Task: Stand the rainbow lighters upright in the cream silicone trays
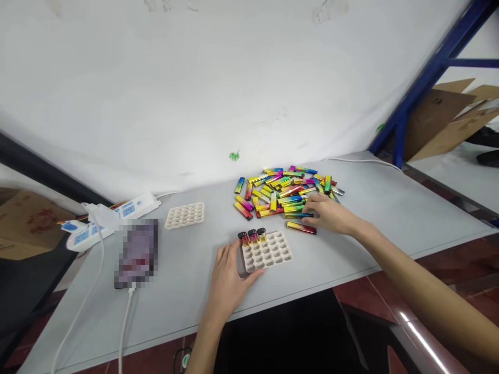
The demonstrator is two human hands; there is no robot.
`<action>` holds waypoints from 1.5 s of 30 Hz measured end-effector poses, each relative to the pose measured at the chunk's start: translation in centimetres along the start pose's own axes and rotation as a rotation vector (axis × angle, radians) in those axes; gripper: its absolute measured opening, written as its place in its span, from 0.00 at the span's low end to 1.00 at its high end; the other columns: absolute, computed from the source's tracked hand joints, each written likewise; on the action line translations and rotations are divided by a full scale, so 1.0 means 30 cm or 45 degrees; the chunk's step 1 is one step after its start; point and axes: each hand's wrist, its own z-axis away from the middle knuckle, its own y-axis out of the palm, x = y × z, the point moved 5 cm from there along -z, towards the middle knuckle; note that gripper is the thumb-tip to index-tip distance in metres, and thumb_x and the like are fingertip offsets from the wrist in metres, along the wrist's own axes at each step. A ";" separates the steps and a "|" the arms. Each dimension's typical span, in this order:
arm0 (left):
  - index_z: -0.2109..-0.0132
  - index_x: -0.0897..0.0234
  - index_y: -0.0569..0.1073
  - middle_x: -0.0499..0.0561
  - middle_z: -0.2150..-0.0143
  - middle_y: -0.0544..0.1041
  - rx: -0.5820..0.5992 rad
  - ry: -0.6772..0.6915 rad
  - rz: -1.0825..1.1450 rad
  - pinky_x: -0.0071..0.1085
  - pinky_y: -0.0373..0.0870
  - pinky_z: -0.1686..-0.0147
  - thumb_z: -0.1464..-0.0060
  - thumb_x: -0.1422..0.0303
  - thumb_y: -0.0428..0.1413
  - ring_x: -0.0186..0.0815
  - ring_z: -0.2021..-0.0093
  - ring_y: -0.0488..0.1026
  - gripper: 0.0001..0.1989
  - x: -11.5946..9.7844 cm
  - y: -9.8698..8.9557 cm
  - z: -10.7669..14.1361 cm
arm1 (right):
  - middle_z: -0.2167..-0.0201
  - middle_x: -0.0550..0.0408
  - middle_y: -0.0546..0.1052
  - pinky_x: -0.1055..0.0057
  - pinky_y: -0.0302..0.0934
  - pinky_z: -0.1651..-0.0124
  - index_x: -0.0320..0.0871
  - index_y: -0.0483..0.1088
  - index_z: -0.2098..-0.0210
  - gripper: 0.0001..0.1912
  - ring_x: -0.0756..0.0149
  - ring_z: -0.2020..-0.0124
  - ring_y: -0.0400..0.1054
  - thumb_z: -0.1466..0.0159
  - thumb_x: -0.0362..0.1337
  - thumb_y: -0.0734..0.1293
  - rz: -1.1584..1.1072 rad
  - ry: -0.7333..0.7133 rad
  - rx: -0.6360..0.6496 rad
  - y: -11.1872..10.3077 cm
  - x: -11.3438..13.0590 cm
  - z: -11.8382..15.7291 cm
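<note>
My left hand [228, 283] steadies a cream moulded tray [268, 255], fingers along its left edge and thumb at the near side. The tray has rows of oval pockets. Three shiny tubes [253, 236] with black ends stand upright in its far-left pockets. My right hand [327, 212] reaches to the near-right side of a heap of flat, metallic, rainbow-coloured tubes [278, 189]. Its fingers are closed at the end of a blue-green tube [298, 215]; the fingertips are partly hidden. A yellow-red tube [301, 227] lies just nearer the tray.
A second cream tray [184, 215] lies left of the heap. Farther left are a power strip [128, 209], a blurred phone-like device [137, 252] and white cables [102, 259]. A white wall [218, 93] rises behind the grey table [187, 296]. A blue frame [413, 93] stands right.
</note>
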 end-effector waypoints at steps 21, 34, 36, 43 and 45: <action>0.37 0.60 0.59 0.55 0.45 0.71 -0.014 0.028 -0.008 0.48 0.67 0.45 0.49 0.58 0.64 0.50 0.41 0.64 0.36 0.002 0.006 0.001 | 0.74 0.64 0.66 0.75 0.51 0.81 0.49 0.57 0.63 0.18 0.72 0.80 0.59 0.39 0.50 0.68 -1.782 0.227 -0.103 0.159 0.241 -0.143; 0.38 0.59 0.59 0.56 0.45 0.71 0.007 0.003 -0.007 0.51 0.67 0.44 0.49 0.58 0.64 0.51 0.41 0.64 0.35 0.002 0.006 0.000 | 0.84 0.63 0.47 0.71 0.31 0.79 0.45 0.56 0.81 0.26 0.74 0.83 0.35 0.34 0.54 0.56 -1.831 0.433 -0.185 0.223 0.193 -0.113; 0.38 0.59 0.59 0.56 0.45 0.71 0.008 -0.006 -0.006 0.51 0.67 0.44 0.48 0.57 0.63 0.51 0.41 0.64 0.35 0.002 0.005 0.000 | 0.84 0.63 0.47 0.70 0.30 0.79 0.45 0.56 0.81 0.25 0.74 0.84 0.34 0.34 0.53 0.56 -1.863 0.422 -0.207 0.222 0.191 -0.112; 0.37 0.59 0.59 0.56 0.44 0.71 0.002 0.002 -0.010 0.50 0.67 0.44 0.48 0.57 0.63 0.50 0.40 0.64 0.35 0.002 0.006 0.002 | 0.85 0.64 0.44 0.70 0.30 0.79 0.46 0.55 0.81 0.29 0.73 0.83 0.33 0.37 0.63 0.58 -1.838 0.495 -0.222 0.202 0.203 -0.113; 0.37 0.60 0.59 0.56 0.44 0.71 0.002 -0.006 -0.021 0.49 0.67 0.44 0.48 0.57 0.63 0.50 0.40 0.64 0.36 0.003 0.006 0.003 | 0.85 0.63 0.45 0.70 0.30 0.79 0.46 0.55 0.81 0.29 0.73 0.83 0.33 0.37 0.62 0.58 -1.844 0.485 -0.218 0.199 0.206 -0.111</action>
